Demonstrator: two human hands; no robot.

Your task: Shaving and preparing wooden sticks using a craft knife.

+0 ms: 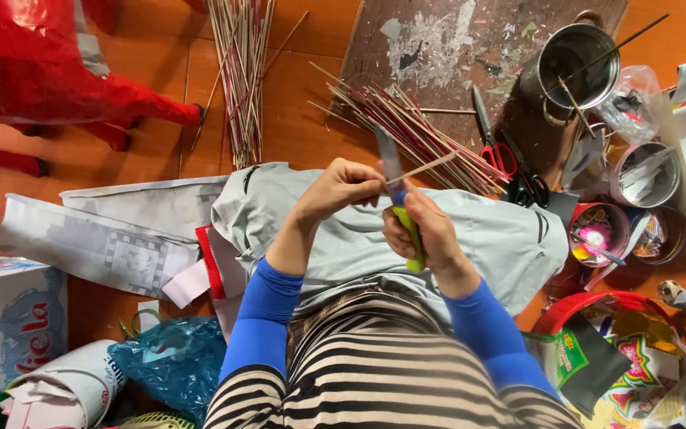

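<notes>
Striped fabric and blue sleeves filled the near edge, and above them both hands met over a grey cloth point(510, 238) on the lap. The right hand point(430, 230) gripped a green-handled knife point(400, 202), blade up; the left hand point(339, 189) pinched a thin stick point(426, 168) against the edge. Whittling looked to be the step in hand. Next called for a controlled shaving stroke, away from the fingers. Bundled sticks point(418, 131) and red scissors point(495, 151) lay just beyond.
</notes>
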